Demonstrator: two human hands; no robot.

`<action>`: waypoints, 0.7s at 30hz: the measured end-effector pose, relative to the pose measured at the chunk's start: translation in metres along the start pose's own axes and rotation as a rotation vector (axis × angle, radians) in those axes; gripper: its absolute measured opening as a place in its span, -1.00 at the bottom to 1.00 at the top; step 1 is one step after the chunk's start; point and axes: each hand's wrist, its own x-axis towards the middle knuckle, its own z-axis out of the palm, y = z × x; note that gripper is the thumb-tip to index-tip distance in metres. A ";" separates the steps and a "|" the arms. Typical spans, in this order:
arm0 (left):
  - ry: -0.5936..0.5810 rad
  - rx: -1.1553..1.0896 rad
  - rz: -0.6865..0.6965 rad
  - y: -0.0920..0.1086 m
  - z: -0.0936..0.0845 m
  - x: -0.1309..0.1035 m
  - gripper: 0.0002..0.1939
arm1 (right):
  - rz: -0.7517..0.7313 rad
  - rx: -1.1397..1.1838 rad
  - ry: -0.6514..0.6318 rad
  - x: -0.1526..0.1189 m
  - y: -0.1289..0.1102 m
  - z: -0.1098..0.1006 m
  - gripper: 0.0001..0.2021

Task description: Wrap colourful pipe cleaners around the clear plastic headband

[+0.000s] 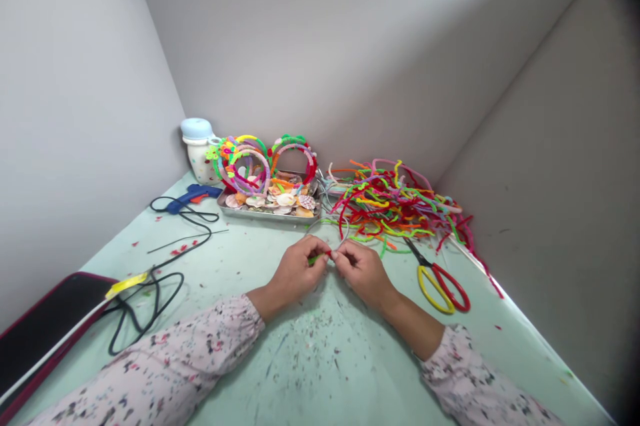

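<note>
Near the middle of the table, my left hand (303,267) is closed in a pinch on a small green and red fuzzy pipe cleaner (313,259). My right hand (362,269) pinches the red part, its fingertips almost touching those of my left hand. A thin grey hoop (341,218) rises just behind my hands, its lower part hidden by them. Behind it to the right lies a tangled heap of colourful pipe cleaners (395,203). Scissors with yellow and red handles (440,283) rest to the right of my right hand.
A metal tray (270,215) holds seashells and pipe-cleaner-wrapped headbands (250,176). Beside it stand a blue-lidded cup (199,149) and a blue glue gun (193,197). Black cable (157,306) and a dark flat device (60,316) lie left. Grey walls border the table.
</note>
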 end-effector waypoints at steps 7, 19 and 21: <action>0.014 0.009 -0.002 0.002 0.000 -0.001 -0.86 | -0.003 0.009 0.000 0.000 -0.001 0.000 -0.77; 0.017 -0.022 -0.060 0.002 0.001 -0.001 -0.88 | 0.019 0.046 -0.001 -0.001 0.003 0.002 -0.83; 0.017 -0.019 -0.059 0.001 0.001 -0.001 -0.88 | 0.023 0.050 -0.003 -0.001 0.003 0.002 -0.83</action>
